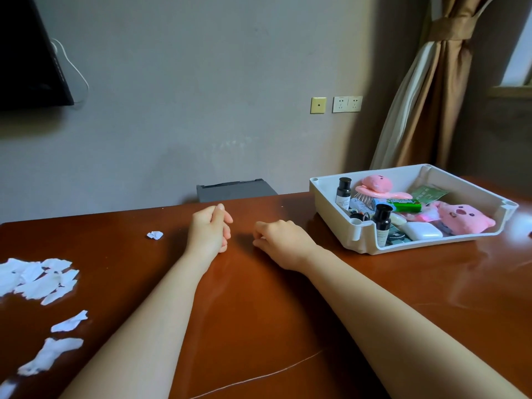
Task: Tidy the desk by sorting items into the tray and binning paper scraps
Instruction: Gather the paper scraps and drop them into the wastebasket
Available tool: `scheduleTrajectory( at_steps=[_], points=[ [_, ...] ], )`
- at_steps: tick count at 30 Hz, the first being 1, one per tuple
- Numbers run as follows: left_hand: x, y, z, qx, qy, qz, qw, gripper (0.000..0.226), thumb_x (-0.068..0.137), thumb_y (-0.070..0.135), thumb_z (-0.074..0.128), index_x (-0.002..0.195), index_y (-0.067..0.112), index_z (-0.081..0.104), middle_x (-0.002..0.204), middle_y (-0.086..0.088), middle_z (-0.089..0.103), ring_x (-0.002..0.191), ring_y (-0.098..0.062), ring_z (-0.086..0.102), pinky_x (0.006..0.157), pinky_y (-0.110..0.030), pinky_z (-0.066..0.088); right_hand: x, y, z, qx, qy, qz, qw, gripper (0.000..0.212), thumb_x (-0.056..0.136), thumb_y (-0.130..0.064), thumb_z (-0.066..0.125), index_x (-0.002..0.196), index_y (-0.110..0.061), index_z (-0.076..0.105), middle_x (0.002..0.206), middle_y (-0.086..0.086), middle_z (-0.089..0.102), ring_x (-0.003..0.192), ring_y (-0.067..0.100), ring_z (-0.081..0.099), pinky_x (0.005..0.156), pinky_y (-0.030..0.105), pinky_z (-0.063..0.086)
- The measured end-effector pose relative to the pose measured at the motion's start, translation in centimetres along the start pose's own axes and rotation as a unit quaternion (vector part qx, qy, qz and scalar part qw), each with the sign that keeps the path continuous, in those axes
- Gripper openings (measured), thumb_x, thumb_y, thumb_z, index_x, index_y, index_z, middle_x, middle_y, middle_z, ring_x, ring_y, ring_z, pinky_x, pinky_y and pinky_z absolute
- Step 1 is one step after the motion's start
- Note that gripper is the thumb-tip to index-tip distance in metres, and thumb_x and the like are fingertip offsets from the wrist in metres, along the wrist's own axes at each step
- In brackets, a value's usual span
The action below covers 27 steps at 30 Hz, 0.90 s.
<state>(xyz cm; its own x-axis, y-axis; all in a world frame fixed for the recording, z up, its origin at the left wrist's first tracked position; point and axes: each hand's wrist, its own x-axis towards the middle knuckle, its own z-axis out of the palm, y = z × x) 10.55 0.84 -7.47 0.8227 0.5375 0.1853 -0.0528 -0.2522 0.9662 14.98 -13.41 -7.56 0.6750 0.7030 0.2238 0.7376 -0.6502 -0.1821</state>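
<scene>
My left hand (210, 228) and my right hand (283, 240) rest side by side on the brown desk (259, 312), fingers loosely curled, nothing in either. A white tray (357, 234) stands at the right, holding two dark-capped bottles, pink plush toys, a pink brush, a green pack, a white case and other small items. A small crumpled paper ball (155, 235) lies left of my left hand. A heap of torn white paper scraps (37, 279) covers the desk's left side. More scraps (70, 321) (49, 355) lie nearer the front.
A dark grey bin (236, 190) stands behind the desk's far edge, against the wall. A black screen hangs at the upper left. Brown curtains hang at the right, behind the tray. A thin thread lies across the desk's front.
</scene>
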Motion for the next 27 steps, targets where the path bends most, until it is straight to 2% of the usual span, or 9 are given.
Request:
scheduleTrajectory(
  at_steps=[5, 8, 12, 14, 16, 18, 23, 25, 27],
  points=[
    [-2.0, 0.5, 0.3, -0.005, 0.014, -0.022, 1.0, 0.038, 0.101, 0.025, 0.037, 0.073, 0.008, 0.055, 0.057, -0.007, 0.045, 0.045, -0.014, 0.038, 0.038, -0.019, 0.031, -1.2, 0.0, -0.3, 0.071, 0.039, 0.073, 0.994, 0.017, 0.098, -0.024, 0.044, 0.085, -0.014, 0.045, 0.095, 0.01, 0.064, 0.08, 0.027, 0.061, 0.068, 0.035, 0.05],
    [-3.8, 1.2, 0.5, -0.023, 0.003, -0.043, 0.999, 0.036, 0.1, 0.026, 0.038, 0.075, 0.008, 0.056, 0.059, -0.007, 0.045, 0.046, -0.013, 0.039, 0.038, -0.016, 0.031, -2.7, 0.1, -1.5, 0.139, 0.055, 0.11, 0.983, 0.017, 0.096, -0.02, 0.045, 0.083, -0.01, 0.05, 0.094, 0.012, 0.066, 0.079, 0.025, 0.063, 0.072, 0.039, 0.054],
    [-6.5, 3.4, 0.8, -0.073, -0.018, -0.062, 0.995, 0.034, 0.1, 0.025, 0.039, 0.075, 0.008, 0.056, 0.058, -0.006, 0.043, 0.045, -0.011, 0.036, 0.036, -0.016, 0.028, -5.5, 0.1, -4.5, 0.186, 0.103, 0.125, 0.969, 0.016, 0.095, -0.015, 0.046, 0.088, -0.005, 0.058, 0.089, 0.007, 0.066, 0.075, 0.021, 0.061, 0.064, 0.03, 0.047],
    [-8.0, 5.1, 0.9, -0.109, -0.04, -0.069, 0.991, 0.035, 0.101, 0.024, 0.038, 0.074, 0.007, 0.053, 0.056, -0.005, 0.04, 0.042, -0.01, 0.032, 0.033, -0.015, 0.024, -7.4, -0.3, -6.3, 0.184, 0.112, 0.121, 0.969, 0.017, 0.094, -0.014, 0.047, 0.094, -0.003, 0.061, 0.088, 0.006, 0.064, 0.066, 0.009, 0.055, 0.057, 0.023, 0.037],
    [-9.7, 6.8, 1.3, -0.136, -0.063, -0.071, 0.986, 0.036, 0.101, 0.023, 0.037, 0.072, 0.007, 0.051, 0.054, -0.004, 0.037, 0.039, -0.008, 0.029, 0.032, -0.014, 0.022, -9.5, -0.4, -8.1, 0.177, 0.117, 0.123, 0.969, 0.019, 0.094, -0.014, 0.049, 0.098, -0.001, 0.063, 0.094, 0.01, 0.067, 0.073, 0.011, 0.056, 0.058, 0.021, 0.033],
    [-11.6, 8.5, 1.8, -0.155, -0.087, -0.07, 0.982, 0.037, 0.101, 0.022, 0.037, 0.071, 0.006, 0.05, 0.053, -0.003, 0.035, 0.036, -0.006, 0.028, 0.032, -0.013, 0.02, -12.0, -0.4, -9.9, 0.163, 0.123, 0.135, 0.97, 0.02, 0.094, -0.016, 0.05, 0.099, -0.004, 0.064, 0.095, 0.007, 0.065, 0.084, 0.018, 0.056, 0.064, 0.02, 0.034],
    [-17.5, 12.1, 4.3, -0.191, -0.157, -0.066, 0.967, 0.037, 0.101, 0.021, 0.037, 0.07, 0.006, 0.048, 0.051, -0.002, 0.032, 0.036, -0.006, 0.024, 0.033, -0.012, 0.017, -19.4, 0.2, -13.8, 0.13, 0.129, 0.147, 0.972, 0.012, 0.091, -0.012, 0.052, 0.085, -0.011, 0.063, 0.088, 0.001, 0.059, 0.08, 0.015, 0.05, 0.057, 0.02, 0.033],
    [-20.3, 13.1, 5.6, -0.195, -0.194, -0.066, 0.959, 0.037, 0.101, 0.022, 0.038, 0.07, 0.006, 0.048, 0.047, 0.0, 0.033, 0.036, -0.006, 0.024, 0.032, -0.012, 0.018, -22.7, 0.6, -14.9, 0.125, 0.128, 0.159, 0.971, 0.012, 0.089, -0.01, 0.055, 0.086, -0.005, 0.065, 0.084, 0.002, 0.06, 0.078, 0.016, 0.053, 0.059, 0.024, 0.037],
    [-23.1, 13.8, 7.0, -0.191, -0.239, -0.066, 0.95, 0.037, 0.101, 0.024, 0.038, 0.071, 0.006, 0.049, 0.044, 0.002, 0.034, 0.035, -0.006, 0.025, 0.032, -0.013, 0.019, -26.2, 1.0, -15.7, 0.121, 0.126, 0.179, 0.968, 0.012, 0.088, -0.009, 0.057, 0.079, -0.01, 0.064, 0.081, 0.0, 0.061, 0.077, 0.016, 0.056, 0.063, 0.026, 0.04]
  ],
)
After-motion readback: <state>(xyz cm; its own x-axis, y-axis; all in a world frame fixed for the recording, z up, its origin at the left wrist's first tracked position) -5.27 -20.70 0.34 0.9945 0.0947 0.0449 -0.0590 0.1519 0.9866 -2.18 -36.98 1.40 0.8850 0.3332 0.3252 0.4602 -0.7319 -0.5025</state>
